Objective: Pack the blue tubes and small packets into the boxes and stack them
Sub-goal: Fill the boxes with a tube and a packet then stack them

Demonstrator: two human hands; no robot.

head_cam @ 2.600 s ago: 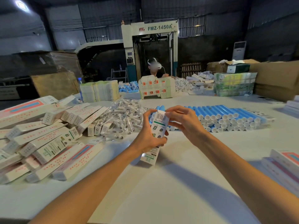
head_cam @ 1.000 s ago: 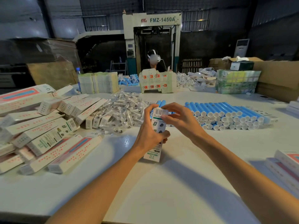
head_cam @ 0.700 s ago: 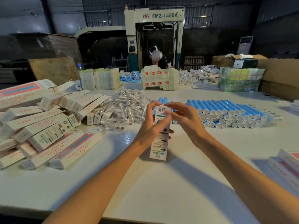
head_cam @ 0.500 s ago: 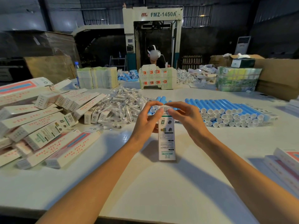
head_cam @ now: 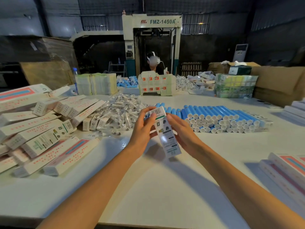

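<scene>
- Boxes [head_cam: 41, 129]: many lay heaped at left; a neater stack [head_cam: 288, 169] sat at right.
- Tubes [head_cam: 222, 116], packets [head_cam: 120, 113]: large piles lay unpacked on the table [head_cam: 156, 187]; most of the work was judged left.
- Held box [head_cam: 166, 138]: above mid-table, tilted, barcode end up, apparently closed.
- Left hand [head_cam: 142, 128]: fingers curled round the box's upper left edge.
- Right hand [head_cam: 181, 131]: fingers curled along its right side, gripping.

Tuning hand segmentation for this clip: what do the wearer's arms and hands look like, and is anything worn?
Both forearms, the left forearm and the right forearm, are bare as far as the frame edge, with no sleeve in view. The left hand and the right hand are ungloved. No watch, bracelet, ring, cable or marking shows on the sides that face the camera.
</scene>
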